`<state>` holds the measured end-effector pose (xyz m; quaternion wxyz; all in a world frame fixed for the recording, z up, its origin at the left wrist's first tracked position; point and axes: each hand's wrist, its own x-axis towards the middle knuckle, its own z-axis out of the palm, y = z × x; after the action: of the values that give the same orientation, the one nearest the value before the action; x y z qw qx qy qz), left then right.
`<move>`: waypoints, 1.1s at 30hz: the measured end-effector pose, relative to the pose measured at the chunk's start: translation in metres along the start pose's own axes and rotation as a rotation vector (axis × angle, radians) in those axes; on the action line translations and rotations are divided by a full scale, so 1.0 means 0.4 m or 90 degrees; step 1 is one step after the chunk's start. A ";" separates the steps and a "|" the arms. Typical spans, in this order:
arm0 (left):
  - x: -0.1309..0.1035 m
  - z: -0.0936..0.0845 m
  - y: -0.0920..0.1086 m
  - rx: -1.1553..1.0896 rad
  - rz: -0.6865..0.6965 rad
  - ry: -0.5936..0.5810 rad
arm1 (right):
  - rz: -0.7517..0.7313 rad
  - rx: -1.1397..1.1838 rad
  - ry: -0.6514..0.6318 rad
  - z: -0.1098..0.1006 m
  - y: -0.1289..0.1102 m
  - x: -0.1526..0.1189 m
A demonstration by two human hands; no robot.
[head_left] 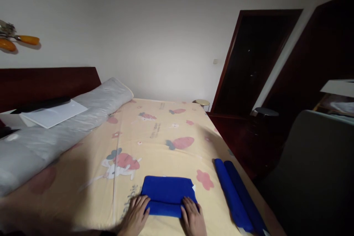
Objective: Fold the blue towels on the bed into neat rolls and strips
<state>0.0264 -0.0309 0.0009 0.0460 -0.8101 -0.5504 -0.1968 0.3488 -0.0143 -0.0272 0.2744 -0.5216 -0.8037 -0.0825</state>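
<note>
A blue towel (168,188) lies on the bed in front of me, its near edge turned up into a flat roll or fold. At the left end of that fold, my left hand (136,214) has its fingers over the cloth and its thumb by the near edge. My right hand (193,214) grips the right end in the same way, fingers on top and thumb at the front. A small white tag (194,188) sticks out at the towel's right side. Two rolled blue towels (233,195) (246,197) lie side by side to the right.
A patterned bedsheet (155,158) covers the bed. Along the left lies a grey rolled bedding bundle (96,107) with a white folder (55,113) on it. A grey chair (318,155) stands right of the bed. Two stools (202,102) (267,111) stand near the door (257,62).
</note>
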 end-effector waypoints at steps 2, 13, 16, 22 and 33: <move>-0.005 -0.006 -0.016 -0.008 -0.026 0.001 | 0.006 -0.017 -0.008 -0.007 0.057 -0.021; 0.025 0.046 0.054 0.026 0.013 0.027 | 0.050 -0.023 0.053 0.029 0.019 -0.030; 0.035 0.080 0.116 -0.022 0.107 0.005 | -0.062 0.046 0.001 0.019 -0.067 0.007; 0.027 0.084 0.122 -0.046 0.187 -0.070 | -0.087 0.090 0.023 0.012 -0.121 0.035; -0.014 -0.015 -0.041 0.013 0.046 0.006 | 0.031 -0.028 -0.028 -0.020 0.161 -0.079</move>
<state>0.0082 -0.0313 0.0018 0.0640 -0.8279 -0.5228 -0.1928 0.4181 -0.0142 -0.0469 0.2469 -0.5486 -0.7946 -0.0821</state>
